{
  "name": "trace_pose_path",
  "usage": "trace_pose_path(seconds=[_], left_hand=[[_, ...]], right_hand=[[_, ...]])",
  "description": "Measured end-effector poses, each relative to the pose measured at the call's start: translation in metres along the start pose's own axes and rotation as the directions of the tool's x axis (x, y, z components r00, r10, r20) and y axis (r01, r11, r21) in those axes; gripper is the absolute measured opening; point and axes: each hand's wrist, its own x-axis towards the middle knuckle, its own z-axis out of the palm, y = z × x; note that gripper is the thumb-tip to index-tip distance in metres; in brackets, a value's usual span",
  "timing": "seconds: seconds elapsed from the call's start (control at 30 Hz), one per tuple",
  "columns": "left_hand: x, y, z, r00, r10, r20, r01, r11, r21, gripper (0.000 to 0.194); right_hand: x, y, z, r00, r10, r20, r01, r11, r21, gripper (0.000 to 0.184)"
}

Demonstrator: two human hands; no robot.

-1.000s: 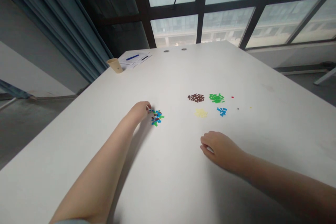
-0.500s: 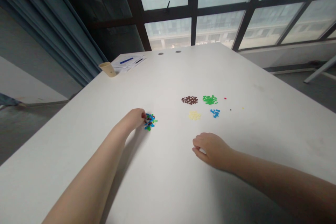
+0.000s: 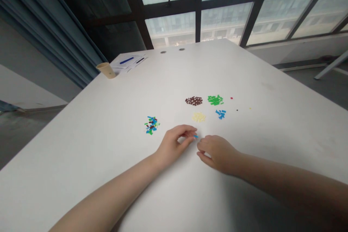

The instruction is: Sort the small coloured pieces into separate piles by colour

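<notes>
My left hand (image 3: 176, 142) is pinched on a small blue piece (image 3: 195, 136) just above the white table (image 3: 108, 145). Close to its right, my right hand (image 3: 216, 151) rests on the table with curled fingers, thumb and forefinger near that piece; whether it holds anything is hidden. A mixed pile of coloured pieces (image 3: 151, 125) lies to the left of my left hand. Beyond the hands lie sorted piles: brown (image 3: 194, 100), green (image 3: 215, 100), pale yellow (image 3: 198, 117) and blue (image 3: 220, 114).
A few single pieces, red (image 3: 231, 98), black (image 3: 237, 110) and yellow (image 3: 249, 108), lie right of the piles. A paper cup (image 3: 106, 70) and papers with pens (image 3: 129, 61) sit at the far left corner. Windows and a blue curtain stand behind the table.
My left hand left the mixed pile and moved right with a blue piece, ending beside my right hand. My right hand stayed almost in place.
</notes>
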Motion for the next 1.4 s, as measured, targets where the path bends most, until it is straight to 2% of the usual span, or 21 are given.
trace_pose_path(seconds=[0.1, 0.23, 0.37, 0.43, 0.5, 0.6, 0.67, 0.7, 0.77, 1.0, 1.1, 1.27, 1.33, 1.4], left_hand=[[-0.007, -0.005, 0.009, 0.999, -0.019, -0.027, 0.017, 0.997, -0.074, 0.015], [-0.010, -0.006, 0.007, 0.994, 0.004, -0.109, -0.015, 0.995, -0.099, 0.012], [-0.011, -0.007, 0.007, 0.989, -0.006, -0.148, -0.011, 0.994, -0.112, 0.012], [-0.011, -0.008, 0.008, 0.988, -0.010, -0.152, -0.009, 0.993, -0.121, 0.012], [-0.012, -0.010, 0.008, 0.988, -0.006, -0.155, -0.013, 0.992, -0.122, 0.012], [-0.012, -0.011, 0.008, 0.988, 0.003, -0.155, -0.022, 0.992, -0.121, 0.011], [-0.012, -0.012, 0.008, 0.988, 0.014, -0.153, -0.034, 0.991, -0.126, 0.011], [-0.012, -0.013, 0.009, 0.988, 0.021, -0.150, -0.040, 0.991, -0.128, 0.011], [-0.012, -0.013, 0.009, 0.989, 0.031, -0.142, -0.050, 0.991, -0.128, 0.012], [-0.011, -0.011, 0.008, 0.996, 0.009, -0.091, -0.019, 0.994, -0.107, 0.015], [-0.008, -0.007, 0.006, 1.000, -0.016, -0.014, 0.016, 0.999, -0.033, 0.020], [-0.006, -0.003, 0.004, 0.989, -0.074, 0.130, 0.060, 0.992, 0.107, 0.019], [-0.005, -0.003, 0.005, 0.984, -0.075, 0.163, 0.053, 0.989, 0.140, 0.017], [-0.005, -0.004, 0.005, 0.980, -0.075, 0.187, 0.045, 0.986, 0.160, 0.016]], right_hand=[[0.000, 0.000, 0.000, 1.000, -0.008, -0.017, 0.008, 1.000, 0.007, 0.019], [0.000, 0.001, 0.001, 0.999, -0.012, -0.037, 0.012, 1.000, 0.011, 0.019], [0.000, 0.001, 0.002, 0.998, -0.023, -0.054, 0.025, 0.999, 0.034, 0.018], [-0.001, 0.000, 0.002, 0.994, 0.008, -0.112, 0.002, 0.996, 0.088, 0.017], [-0.002, -0.001, 0.000, 0.968, 0.067, -0.243, -0.018, 0.979, 0.201, 0.013], [-0.003, -0.002, -0.003, 0.871, 0.141, -0.470, 0.040, 0.934, 0.354, 0.011], [-0.004, -0.002, -0.004, 0.817, 0.137, -0.560, 0.101, 0.922, 0.373, 0.009], [-0.004, -0.001, -0.004, 0.804, 0.128, -0.581, 0.121, 0.921, 0.369, 0.008], [-0.004, -0.001, -0.004, 0.795, 0.110, -0.596, 0.140, 0.923, 0.358, 0.007], [-0.002, -0.003, -0.008, 0.811, 0.090, -0.578, 0.129, 0.936, 0.327, 0.010], [0.000, 0.016, -0.022, 0.820, 0.165, -0.548, 0.013, 0.952, 0.306, 0.012], [0.004, 0.075, -0.043, 0.792, 0.469, -0.390, -0.413, 0.883, 0.223, 0.014], [0.005, 0.090, -0.043, 0.769, 0.539, -0.344, -0.508, 0.842, 0.182, 0.016], [0.006, 0.096, -0.038, 0.760, 0.567, -0.317, -0.543, 0.823, 0.168, 0.017]])
